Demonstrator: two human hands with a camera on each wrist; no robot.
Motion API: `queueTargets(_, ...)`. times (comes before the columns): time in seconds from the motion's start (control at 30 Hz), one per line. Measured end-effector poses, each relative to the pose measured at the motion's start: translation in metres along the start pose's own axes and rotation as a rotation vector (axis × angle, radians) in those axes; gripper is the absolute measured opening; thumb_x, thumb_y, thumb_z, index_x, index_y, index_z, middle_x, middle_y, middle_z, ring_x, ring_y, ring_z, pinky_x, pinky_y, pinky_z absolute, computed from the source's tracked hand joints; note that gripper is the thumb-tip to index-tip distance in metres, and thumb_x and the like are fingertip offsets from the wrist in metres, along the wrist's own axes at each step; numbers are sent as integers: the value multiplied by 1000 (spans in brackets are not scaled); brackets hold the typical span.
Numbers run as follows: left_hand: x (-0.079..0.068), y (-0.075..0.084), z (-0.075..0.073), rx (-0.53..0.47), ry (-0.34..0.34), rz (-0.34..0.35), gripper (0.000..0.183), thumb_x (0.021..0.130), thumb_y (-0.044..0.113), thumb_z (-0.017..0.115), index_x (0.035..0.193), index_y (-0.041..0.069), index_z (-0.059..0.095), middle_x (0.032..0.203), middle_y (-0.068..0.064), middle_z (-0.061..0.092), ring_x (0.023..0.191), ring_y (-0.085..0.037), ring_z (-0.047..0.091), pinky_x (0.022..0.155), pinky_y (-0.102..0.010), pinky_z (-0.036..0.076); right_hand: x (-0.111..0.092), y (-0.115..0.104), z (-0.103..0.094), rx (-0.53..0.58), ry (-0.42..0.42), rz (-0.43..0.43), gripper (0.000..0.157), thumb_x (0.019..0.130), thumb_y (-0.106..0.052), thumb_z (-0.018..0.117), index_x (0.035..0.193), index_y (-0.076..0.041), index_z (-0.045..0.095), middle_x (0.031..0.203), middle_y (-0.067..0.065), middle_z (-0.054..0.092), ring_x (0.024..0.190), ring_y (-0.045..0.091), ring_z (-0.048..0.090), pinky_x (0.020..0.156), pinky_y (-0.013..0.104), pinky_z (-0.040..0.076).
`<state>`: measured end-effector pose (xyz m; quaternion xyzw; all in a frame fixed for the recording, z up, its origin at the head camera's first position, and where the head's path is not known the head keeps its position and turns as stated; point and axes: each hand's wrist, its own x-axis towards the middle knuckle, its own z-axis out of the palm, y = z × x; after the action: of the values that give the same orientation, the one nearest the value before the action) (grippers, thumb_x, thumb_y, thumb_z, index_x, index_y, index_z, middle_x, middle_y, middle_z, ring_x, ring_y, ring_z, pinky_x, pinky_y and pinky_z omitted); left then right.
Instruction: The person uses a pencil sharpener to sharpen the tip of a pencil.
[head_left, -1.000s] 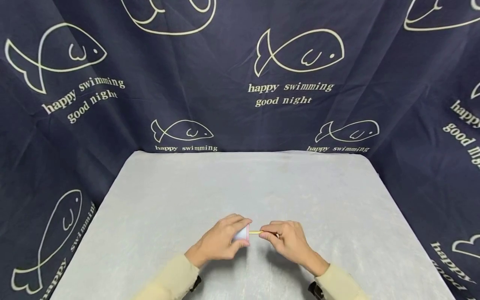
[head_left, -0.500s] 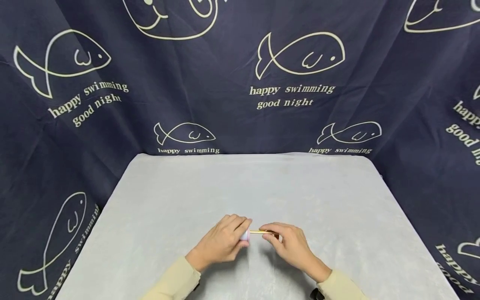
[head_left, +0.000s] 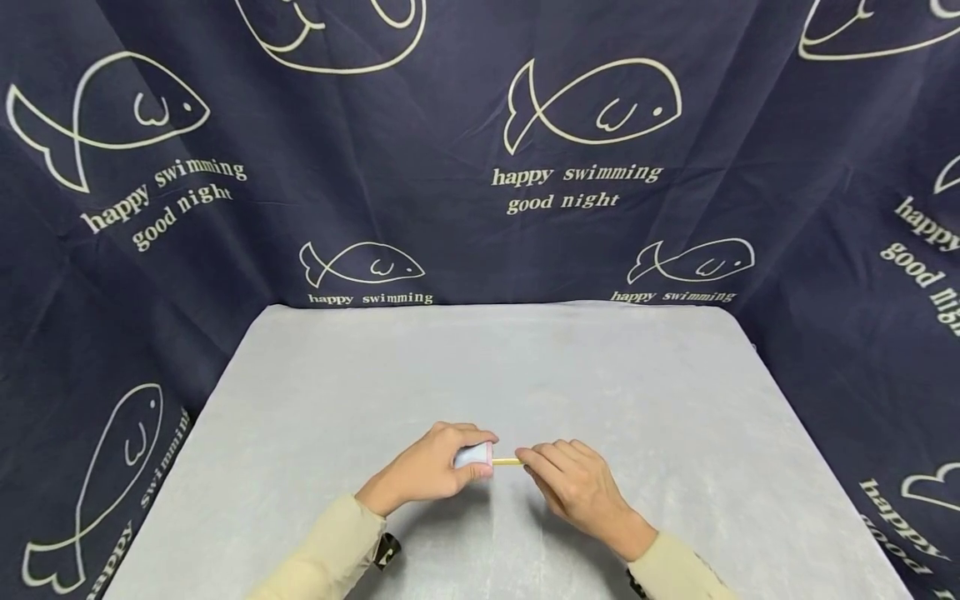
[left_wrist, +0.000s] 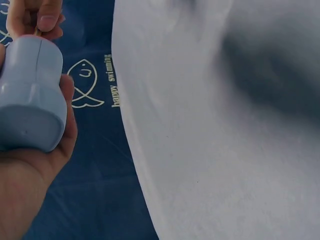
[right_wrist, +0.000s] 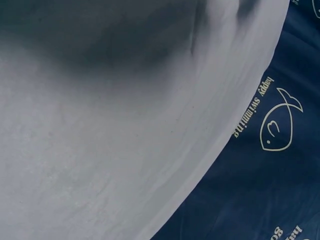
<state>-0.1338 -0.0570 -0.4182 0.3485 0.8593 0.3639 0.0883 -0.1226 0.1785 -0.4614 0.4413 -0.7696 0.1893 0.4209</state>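
My left hand (head_left: 427, 467) grips a light blue pencil sharpener (head_left: 471, 455) with a pink end, fingers over its top and thumb below. In the left wrist view the sharpener (left_wrist: 32, 92) shows a waisted body and a wide base, with the left hand (left_wrist: 35, 175) curled round it. A thin yellow pencil (head_left: 506, 462) runs from the pink end to my right hand (head_left: 573, 483), which pinches it. The pencil's far end is hidden under the right fingers. Neither the right hand nor the pencil appears in the right wrist view.
Both hands are held above a table with a pale grey cloth (head_left: 480, 367). Dark blue curtains (head_left: 465, 150) printed with fish and lettering hang behind the table and at both sides.
My left hand has turned so that more of the sharpener's blue body shows. My right hand has rolled over, its knuckles now higher and its fingers covering the pencil's end.
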Motion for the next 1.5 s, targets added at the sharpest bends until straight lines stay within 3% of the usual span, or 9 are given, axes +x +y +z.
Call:
queueTargets(0.2, 1, 1, 0, -131, -103, -70, 35, 91, 22, 65, 120, 3, 65, 109, -7, 70, 93, -8, 62, 82, -23, 50, 10, -2, -3, -119, 93, -99, 32, 101, -23, 45, 89, -11, 71, 64, -7, 55, 48, 5, 36, 46, 13, 22)
queueTargets(0.33, 1, 1, 6, -116, -86, -23, 34, 90, 20, 65, 120, 2, 64, 106, -7, 70, 88, -6, 62, 80, -21, 49, 9, -5, -5, -95, 68, -61, 33, 102, -25, 44, 85, -14, 70, 61, -8, 49, 46, 3, 31, 43, 11, 19)
queueTargets(0.43, 0, 0, 14, 7, -2, 86, 37, 88, 19, 66, 120, 0, 63, 103, -7, 68, 83, -8, 59, 76, -20, 49, 6, -8, -8, 57, -74, 120, 31, 100, -30, 48, 84, -17, 72, 59, -11, 47, 46, -3, 28, 41, 8, 20)
queueTargets(0.63, -6, -3, 29, 442, 201, 332, 47, 90, 35, 63, 120, -2, 61, 110, -8, 65, 98, -17, 62, 85, -31, 51, 13, -8, -22, 445, -504, 691, 12, 88, -26, 66, 90, -20, 76, 61, -15, 58, 45, -8, 31, 42, 13, 28)
queueTargets(0.73, -5, -6, 33, 570, 243, 408, 48, 95, 40, 53, 119, -1, 60, 107, -6, 65, 95, -16, 61, 81, -30, 50, 18, -4, -24, 505, -628, 810, 12, 88, -27, 66, 90, -21, 76, 58, -13, 57, 44, -4, 32, 42, 18, 29)
queueTargets(0.83, -5, -8, 32, 602, 265, 418, 49, 97, 42, 49, 117, -1, 61, 107, -7, 65, 93, -16, 61, 80, -29, 50, 19, -2, -22, 483, -637, 750, 11, 89, -27, 65, 93, -21, 73, 62, -14, 58, 46, -5, 32, 42, 18, 29)
queueTargets(1.0, -3, -7, 19, 560, 232, 356, 47, 92, 37, 60, 118, -2, 61, 110, -9, 65, 96, -18, 62, 83, -31, 51, 9, -2, -15, 335, -437, 470, 13, 90, -15, 64, 103, -16, 67, 79, -10, 64, 57, -5, 42, 49, 14, 36)
queueTargets(1.23, 1, -2, 1, 208, 94, 158, 41, 86, 21, 68, 120, -2, 62, 108, -9, 67, 91, -13, 61, 80, -24, 51, 3, 4, -5, 16, -203, 90, 30, 103, -28, 41, 107, -12, 67, 90, -6, 66, 73, 9, 60, 61, 23, 44)
queueTargets(1.5, 3, 0, 4, 22, 84, 115, 36, 86, 15, 68, 118, 0, 63, 102, -7, 68, 81, -8, 57, 73, -18, 49, 6, 10, 1, -96, -3, -45, 33, 103, -26, 41, 90, -13, 68, 61, -7, 47, 47, 4, 31, 45, 15, 25)
